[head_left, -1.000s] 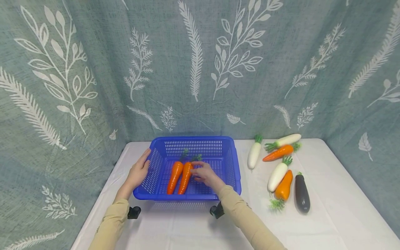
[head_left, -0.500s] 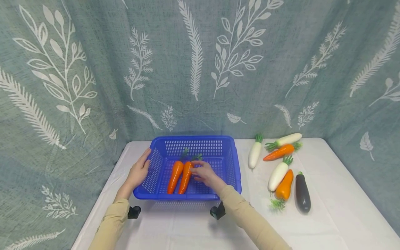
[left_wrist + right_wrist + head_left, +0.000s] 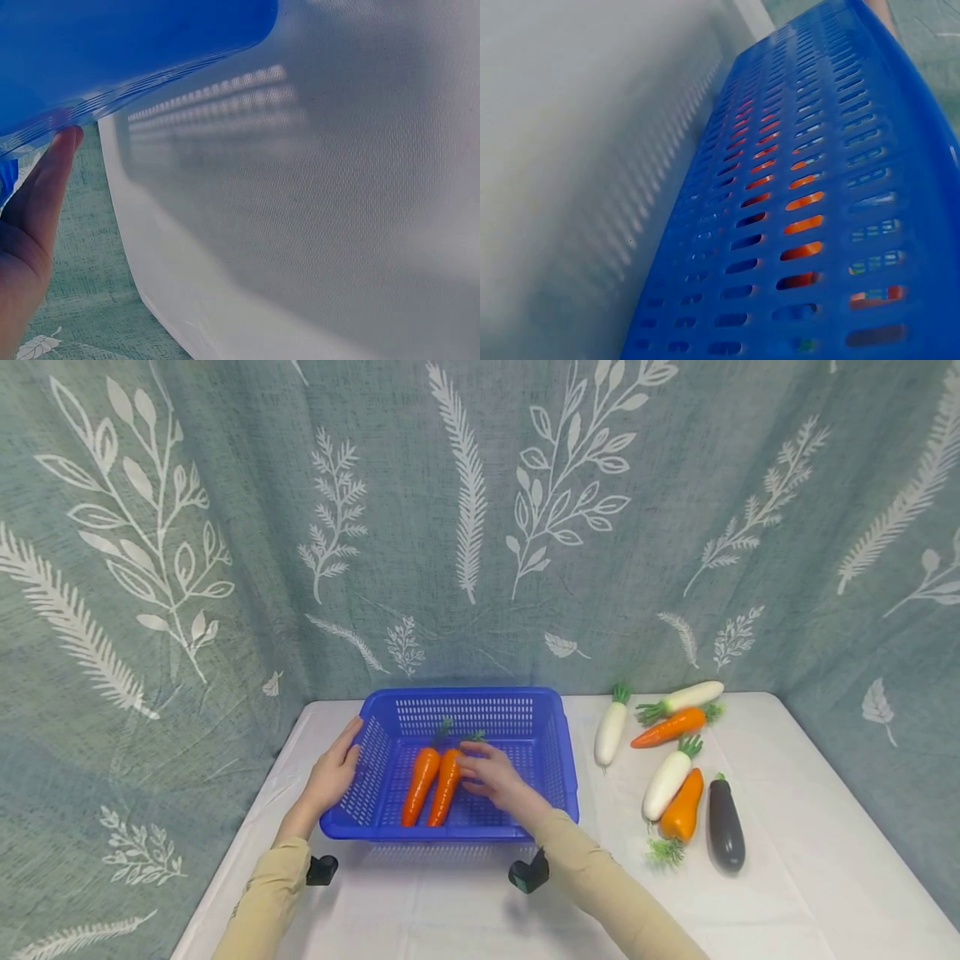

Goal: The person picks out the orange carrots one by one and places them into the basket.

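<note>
A blue slotted plastic basket (image 3: 480, 695) stands on the white table with two orange carrots side by side in it. My left hand (image 3: 330, 772) lies along the basket's left side with straight fingers; in the left wrist view its fingertips (image 3: 66, 139) meet the rim. Inside the basket, my right hand (image 3: 495, 777) is beside the right carrot (image 3: 446, 789), its loosely bent fingers at the carrot's upper end. The left carrot (image 3: 420, 787) lies close alongside. Through the front slots in the right wrist view, orange of a carrot (image 3: 802, 225) shows; the right hand is mostly hidden there.
Right of the basket lie several white radishes, one upright-lying near the basket (image 3: 611, 733), an orange carrot (image 3: 670, 727), an orange pepper-shaped vegetable (image 3: 681, 810) and a dark eggplant (image 3: 725, 822). A patterned green curtain (image 3: 480, 635) hangs behind the white table (image 3: 420, 910).
My right hand has shifted slightly up and away from the right carrot's top, its forearm a little to the right. The left hand, the basket and both carrots stay in place.
</note>
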{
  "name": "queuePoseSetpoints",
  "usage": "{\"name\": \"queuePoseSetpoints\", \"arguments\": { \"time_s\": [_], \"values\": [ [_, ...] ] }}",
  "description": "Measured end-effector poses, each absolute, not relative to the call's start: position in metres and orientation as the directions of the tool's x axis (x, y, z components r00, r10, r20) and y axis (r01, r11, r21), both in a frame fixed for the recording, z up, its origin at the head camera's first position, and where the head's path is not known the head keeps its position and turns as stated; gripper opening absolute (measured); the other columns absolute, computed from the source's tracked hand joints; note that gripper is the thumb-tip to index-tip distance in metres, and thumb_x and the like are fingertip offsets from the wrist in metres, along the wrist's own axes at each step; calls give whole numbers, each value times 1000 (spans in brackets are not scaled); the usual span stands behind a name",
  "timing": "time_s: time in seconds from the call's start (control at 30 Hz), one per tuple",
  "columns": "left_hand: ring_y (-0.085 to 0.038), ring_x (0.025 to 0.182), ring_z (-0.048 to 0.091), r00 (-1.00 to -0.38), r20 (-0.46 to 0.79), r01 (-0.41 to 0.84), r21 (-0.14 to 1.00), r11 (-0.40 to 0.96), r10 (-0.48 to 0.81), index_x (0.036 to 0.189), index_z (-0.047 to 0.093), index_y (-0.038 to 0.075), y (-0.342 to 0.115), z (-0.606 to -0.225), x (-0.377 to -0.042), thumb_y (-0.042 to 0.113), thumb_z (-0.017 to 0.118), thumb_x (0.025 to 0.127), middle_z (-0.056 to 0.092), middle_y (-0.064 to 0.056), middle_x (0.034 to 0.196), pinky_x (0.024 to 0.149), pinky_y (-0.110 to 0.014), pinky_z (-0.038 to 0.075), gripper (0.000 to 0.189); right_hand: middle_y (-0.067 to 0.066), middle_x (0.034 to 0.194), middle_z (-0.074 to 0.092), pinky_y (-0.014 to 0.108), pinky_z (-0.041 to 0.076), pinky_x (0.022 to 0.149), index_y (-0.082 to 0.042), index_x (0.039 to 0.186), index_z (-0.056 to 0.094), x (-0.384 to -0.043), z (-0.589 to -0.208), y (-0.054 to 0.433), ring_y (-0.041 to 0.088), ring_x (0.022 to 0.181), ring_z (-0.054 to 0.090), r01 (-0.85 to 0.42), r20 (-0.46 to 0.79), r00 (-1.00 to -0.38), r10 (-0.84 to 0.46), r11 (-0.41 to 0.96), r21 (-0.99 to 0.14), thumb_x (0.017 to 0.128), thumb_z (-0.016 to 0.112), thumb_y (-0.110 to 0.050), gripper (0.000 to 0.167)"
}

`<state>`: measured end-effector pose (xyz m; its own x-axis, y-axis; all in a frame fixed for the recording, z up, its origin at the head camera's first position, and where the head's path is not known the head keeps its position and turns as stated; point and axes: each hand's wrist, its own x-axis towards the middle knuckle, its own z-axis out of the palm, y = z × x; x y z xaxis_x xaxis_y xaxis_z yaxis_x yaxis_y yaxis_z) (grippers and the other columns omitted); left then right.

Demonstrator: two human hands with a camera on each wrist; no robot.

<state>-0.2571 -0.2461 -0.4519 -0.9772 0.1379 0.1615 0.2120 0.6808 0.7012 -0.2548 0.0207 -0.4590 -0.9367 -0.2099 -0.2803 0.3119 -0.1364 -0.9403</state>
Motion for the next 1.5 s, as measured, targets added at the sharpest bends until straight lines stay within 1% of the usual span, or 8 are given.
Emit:
{"name": "queuePoseSetpoints", "arguments": {
  "time_s": [0.37, 0.6, 0.87, 1.2, 1.3, 1.37, 1.4, 1.5],
  "values": [
    [-44, 142, 21, -978, 160, 209, 704, 678, 136, 151, 25, -7, -246, -451, -257, 4, 32, 105, 20, -24, 157, 118, -55, 17, 48, 29, 132, 52, 50, 47, 102, 7, 139, 45, -248, -452, 38, 44, 120, 52, 290, -248, -933, -260, -138, -947, 97, 57, -8, 46],
    [-44, 142, 21, -978, 160, 210, 708, 675, 137, 150, 25, -7, -246, -450, -256, 5, 32, 105, 20, -24, 157, 117, -55, 17, 47, 28, 136, 48, 51, 44, 104, 8, 141, 42, -241, -449, 53, 48, 126, 45, 263, -215, -935, -281, -145, -954, 98, 55, -9, 47],
    [-44, 142, 21, -976, 170, 217, 706, 674, 136, 150, 25, -7, -247, -452, -256, 4, 32, 105, 20, -24, 157, 117, -55, 18, 47, 25, 133, 49, 50, 47, 102, 8, 140, 43, -234, -448, 63, 46, 123, 47, 232, -185, -937, -298, -132, -964, 98, 54, -7, 46],
    [-45, 142, 21, -974, 180, 224, 709, 669, 135, 150, 26, -8, -247, -451, -256, 3, 32, 104, 21, -25, 157, 118, -54, 18, 47, 31, 141, 39, 53, 42, 106, 9, 142, 39, -229, -437, 79, 49, 128, 41, 198, -151, -938, -312, -126, -972, 98, 53, -7, 49],
    [-45, 142, 21, -973, 186, 228, 710, 667, 135, 150, 27, -8, -247, -451, -255, 3, 32, 104, 21, -25, 157, 117, -54, 18, 47, 30, 138, 42, 52, 43, 105, 8, 142, 40, -228, -435, 86, 46, 125, 46, 180, -138, -941, -308, -115, -977, 98, 53, -6, 48],
    [-45, 142, 21, -973, 189, 231, 710, 665, 135, 150, 27, -8, -247, -451, -255, 3, 32, 104, 21, -25, 157, 117, -54, 18, 47, 26, 131, 49, 50, 45, 104, 8, 142, 40, -228, -434, 91, 38, 118, 54, 168, -126, -944, -306, -115, -979, 98, 53, -6, 49],
    [-45, 142, 21, -973, 188, 230, 711, 664, 136, 150, 26, -8, -247, -451, -255, 3, 32, 104, 21, -25, 157, 117, -54, 18, 47, 23, 127, 51, 49, 46, 103, 8, 142, 40, -227, -433, 93, 37, 117, 55, 159, -119, -946, -301, -113, -981, 98, 53, -6, 48],
    [-45, 142, 21, -973, 187, 231, 712, 663, 138, 150, 25, -8, -247, -451, -255, 3, 32, 104, 21, -25, 157, 118, -54, 17, 47, 14, 118, 55, 47, 47, 102, 8, 142, 40, -226, -432, 99, 26, 109, 59, 143, -102, -950, -295, -119, -983, 97, 54, -7, 48]
  ]
}}
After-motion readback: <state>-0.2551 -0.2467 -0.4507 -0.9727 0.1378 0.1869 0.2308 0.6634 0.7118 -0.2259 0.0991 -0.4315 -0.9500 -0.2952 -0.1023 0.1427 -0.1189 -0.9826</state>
